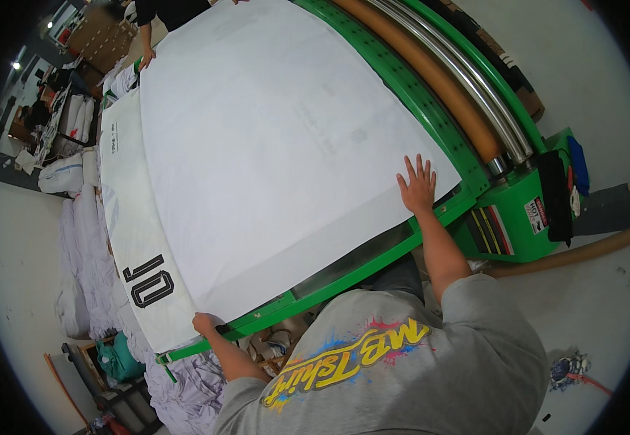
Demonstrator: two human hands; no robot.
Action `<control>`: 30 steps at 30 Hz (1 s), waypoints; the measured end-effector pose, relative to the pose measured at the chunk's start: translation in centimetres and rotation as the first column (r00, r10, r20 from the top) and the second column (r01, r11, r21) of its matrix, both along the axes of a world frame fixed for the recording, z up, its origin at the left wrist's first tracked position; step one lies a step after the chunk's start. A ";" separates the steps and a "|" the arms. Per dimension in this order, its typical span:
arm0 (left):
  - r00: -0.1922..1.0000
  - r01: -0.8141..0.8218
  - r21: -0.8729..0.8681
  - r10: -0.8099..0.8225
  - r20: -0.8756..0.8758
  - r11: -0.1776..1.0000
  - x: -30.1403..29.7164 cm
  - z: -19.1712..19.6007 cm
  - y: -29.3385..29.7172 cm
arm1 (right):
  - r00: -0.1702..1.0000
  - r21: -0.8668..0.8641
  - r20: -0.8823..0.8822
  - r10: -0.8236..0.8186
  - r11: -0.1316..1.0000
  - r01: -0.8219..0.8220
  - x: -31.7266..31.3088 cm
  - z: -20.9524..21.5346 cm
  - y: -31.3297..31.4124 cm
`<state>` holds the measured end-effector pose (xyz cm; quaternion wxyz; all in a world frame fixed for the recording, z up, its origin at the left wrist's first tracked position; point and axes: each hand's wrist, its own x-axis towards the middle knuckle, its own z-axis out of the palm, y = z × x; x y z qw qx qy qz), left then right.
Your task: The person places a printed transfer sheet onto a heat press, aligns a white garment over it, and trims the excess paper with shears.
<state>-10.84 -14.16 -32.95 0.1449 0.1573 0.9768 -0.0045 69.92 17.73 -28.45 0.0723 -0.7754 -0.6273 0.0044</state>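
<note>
A large white sheet (279,145), with faint marks showing through, covers most of a green-framed flat table (351,268). Under its left edge lies a longer white sheet (130,217) bearing bold black printed figures. My right hand (419,187) rests flat near the top sheet's right corner, fingers spread. At the near left corner my left hand (203,323) is closed on the top sheet's edge. Across the table, another person in dark clothing (173,11) has a hand (147,56) at the sheet's far left edge.
A green roller machine (518,210) with a brown roller (431,87) and shiny metal rollers (467,80) borders the table's right side. Piled white cloth (184,384) hangs below the left end. A green bag (121,357) lies at lower left.
</note>
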 end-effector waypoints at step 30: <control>0.448 0.885 0.226 -0.878 -0.168 0.408 52.3 6.5 26.1 | 0.855 0.331 -0.496 0.150 0.943 0.026 19.0 16.0 -4.6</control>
